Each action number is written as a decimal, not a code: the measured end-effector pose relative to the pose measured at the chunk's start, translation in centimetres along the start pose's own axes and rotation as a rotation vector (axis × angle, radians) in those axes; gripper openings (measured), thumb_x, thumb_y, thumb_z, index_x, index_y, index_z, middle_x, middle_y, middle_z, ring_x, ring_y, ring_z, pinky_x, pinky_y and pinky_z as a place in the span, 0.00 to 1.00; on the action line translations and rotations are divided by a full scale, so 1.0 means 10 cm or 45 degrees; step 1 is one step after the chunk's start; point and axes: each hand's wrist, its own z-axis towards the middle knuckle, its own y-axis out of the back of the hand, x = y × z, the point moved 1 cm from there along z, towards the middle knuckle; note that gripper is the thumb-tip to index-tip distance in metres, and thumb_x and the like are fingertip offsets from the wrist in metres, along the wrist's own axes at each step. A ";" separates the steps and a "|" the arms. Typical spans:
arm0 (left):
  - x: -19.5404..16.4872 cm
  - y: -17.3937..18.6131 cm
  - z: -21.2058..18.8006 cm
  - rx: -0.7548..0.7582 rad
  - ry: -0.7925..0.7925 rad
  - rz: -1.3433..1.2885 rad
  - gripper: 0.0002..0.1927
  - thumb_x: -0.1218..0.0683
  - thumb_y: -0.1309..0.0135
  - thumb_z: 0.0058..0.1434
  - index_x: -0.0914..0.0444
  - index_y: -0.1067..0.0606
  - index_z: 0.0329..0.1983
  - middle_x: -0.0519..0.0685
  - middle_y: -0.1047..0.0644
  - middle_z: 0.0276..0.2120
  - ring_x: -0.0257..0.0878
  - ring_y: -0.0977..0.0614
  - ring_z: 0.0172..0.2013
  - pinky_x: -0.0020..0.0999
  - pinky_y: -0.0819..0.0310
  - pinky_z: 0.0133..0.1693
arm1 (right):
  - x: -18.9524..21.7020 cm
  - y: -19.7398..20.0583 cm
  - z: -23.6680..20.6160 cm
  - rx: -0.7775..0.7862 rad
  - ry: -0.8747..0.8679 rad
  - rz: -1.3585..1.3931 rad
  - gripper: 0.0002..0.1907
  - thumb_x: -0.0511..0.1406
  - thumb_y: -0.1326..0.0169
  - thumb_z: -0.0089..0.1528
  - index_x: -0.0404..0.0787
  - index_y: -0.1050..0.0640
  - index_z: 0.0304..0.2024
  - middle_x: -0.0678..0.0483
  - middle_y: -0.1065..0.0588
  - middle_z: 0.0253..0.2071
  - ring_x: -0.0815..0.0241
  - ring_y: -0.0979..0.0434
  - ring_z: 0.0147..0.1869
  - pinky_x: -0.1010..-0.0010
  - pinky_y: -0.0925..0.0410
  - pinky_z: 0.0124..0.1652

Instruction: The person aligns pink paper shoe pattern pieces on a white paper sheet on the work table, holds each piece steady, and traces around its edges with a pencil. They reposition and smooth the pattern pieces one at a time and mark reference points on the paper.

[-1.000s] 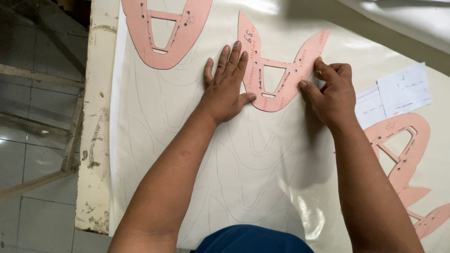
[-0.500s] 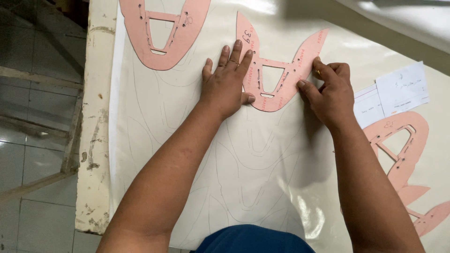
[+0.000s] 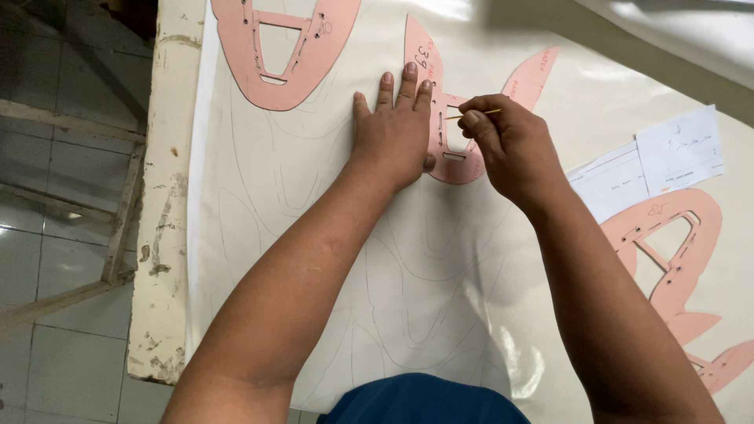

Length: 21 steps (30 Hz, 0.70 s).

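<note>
Pink templates [image 3: 440, 102] are lying on a cream sheet [image 3: 471, 298] showing grey traced curves; paper slips [image 3: 679, 149] are looking white.

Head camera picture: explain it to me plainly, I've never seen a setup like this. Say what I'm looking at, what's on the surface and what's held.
The camera sits on a person's head and looks down at their own two bare hands. The left hand presses flat on a pink cut-out template, which lies on a pale sheet marked with traced outlines, spread over a worn table. The right hand pinches a thin pencil-like stick at the template's opening. Two more pink templates and white paper slips lie nearby.
</note>
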 end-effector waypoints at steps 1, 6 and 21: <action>0.00 0.00 0.00 -0.004 -0.001 -0.001 0.54 0.43 0.35 0.57 0.57 0.55 0.78 0.51 0.60 0.77 0.53 0.54 0.75 0.66 0.58 0.68 | 0.03 -0.03 0.02 0.004 -0.016 -0.020 0.13 0.37 0.49 0.71 0.35 0.22 0.51 0.50 0.18 0.42 0.61 0.17 0.46 0.70 0.27 0.46; -0.01 -0.02 0.01 -0.024 -0.002 0.011 0.54 0.44 0.35 0.57 0.59 0.54 0.78 0.52 0.60 0.77 0.54 0.53 0.75 0.66 0.58 0.68 | 0.05 -0.08 0.08 -0.004 -0.033 -0.118 0.11 0.37 0.47 0.71 0.36 0.21 0.50 0.49 0.18 0.43 0.57 0.17 0.46 0.68 0.27 0.46; -0.03 0.04 -0.01 0.010 -0.007 0.034 0.54 0.44 0.35 0.58 0.61 0.54 0.78 0.54 0.60 0.77 0.56 0.53 0.75 0.68 0.56 0.67 | 0.03 -0.08 -0.03 0.063 0.010 -0.440 0.12 0.39 0.46 0.70 0.38 0.19 0.46 0.47 0.19 0.41 0.48 0.19 0.43 0.61 0.28 0.43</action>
